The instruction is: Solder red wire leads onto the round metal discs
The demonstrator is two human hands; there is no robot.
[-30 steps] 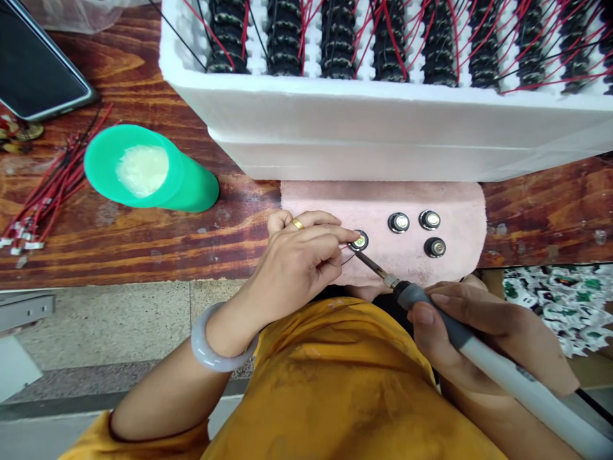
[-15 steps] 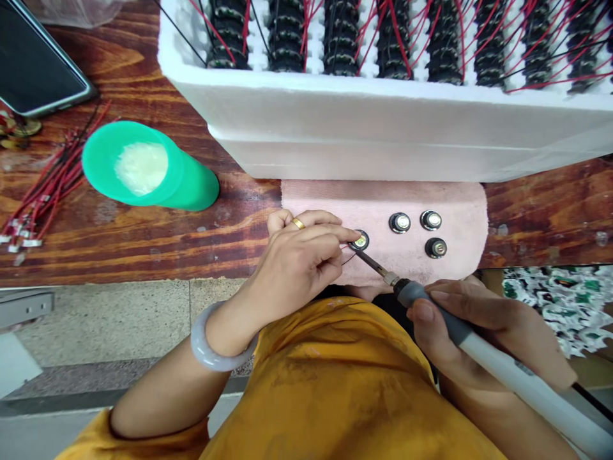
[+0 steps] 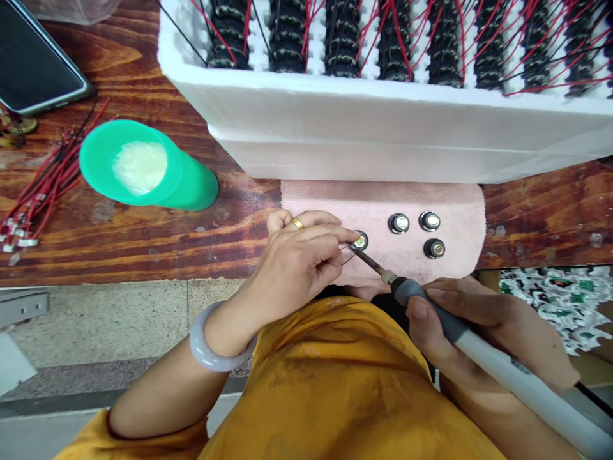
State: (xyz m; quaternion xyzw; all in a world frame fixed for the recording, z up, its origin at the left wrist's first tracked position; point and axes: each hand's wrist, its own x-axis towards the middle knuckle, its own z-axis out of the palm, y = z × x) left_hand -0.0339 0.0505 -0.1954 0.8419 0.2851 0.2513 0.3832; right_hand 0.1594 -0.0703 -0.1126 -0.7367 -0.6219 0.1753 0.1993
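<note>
My right hand [image 3: 507, 316] is wrapped round the grey handle of a soldering iron [image 3: 462, 335]. The iron's tip meets the lower edge of a small round black speaker [image 3: 361, 243] with a gold-coloured centre. With its fingers closed, my left hand [image 3: 301, 259] reaches in from the left, and one fingertip presses on that speaker. Thin red and black wires [image 3: 348, 259] come out from under these fingers beside the speaker; the exact grip on them is hidden. A pink cloth [image 3: 330, 198] lies beneath. Farther right on it are similar speakers [image 3: 399, 223], [image 3: 430, 221], [image 3: 435, 248].
A white foam box [image 3: 383, 128] full of black round parts with red and black wires stands behind the cloth. To the left are a green cup [image 3: 194, 182], a bundle of red wires [image 3: 52, 179] and a phone [image 3: 41, 61]. White-and-green pieces [image 3: 560, 303] lie lower right.
Almost nothing differs. The soldering iron has shifted very slightly left along with the view, its tip still at the speaker; my left hand keeps its place.
</note>
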